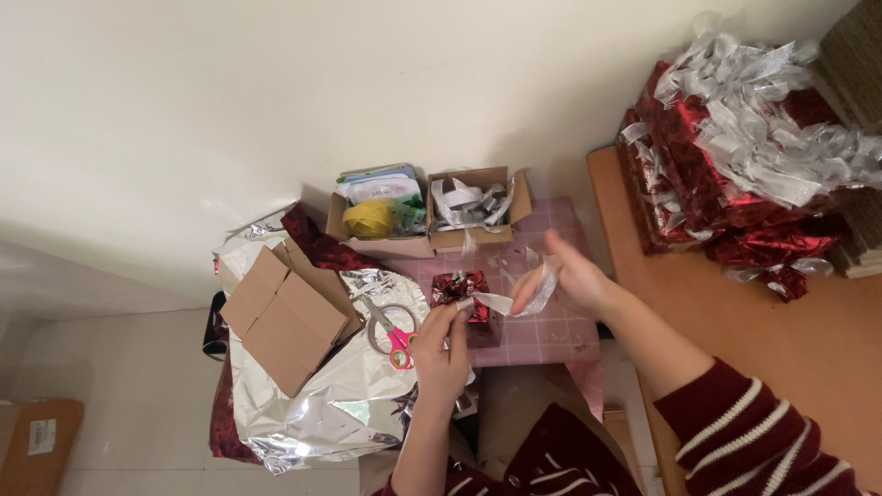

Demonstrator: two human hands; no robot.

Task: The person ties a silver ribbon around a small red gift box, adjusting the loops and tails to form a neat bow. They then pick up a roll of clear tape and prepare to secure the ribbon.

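Pink checked table (551, 335) beside a cream wall (276, 92).

We see a plain cream wall (276, 101) filling the far side, evenly lit, with pale floor tiles (119, 386) at left. A wooden table (790, 340) stands at right, and a small pink checked worktop (551, 321) sits near the middle.
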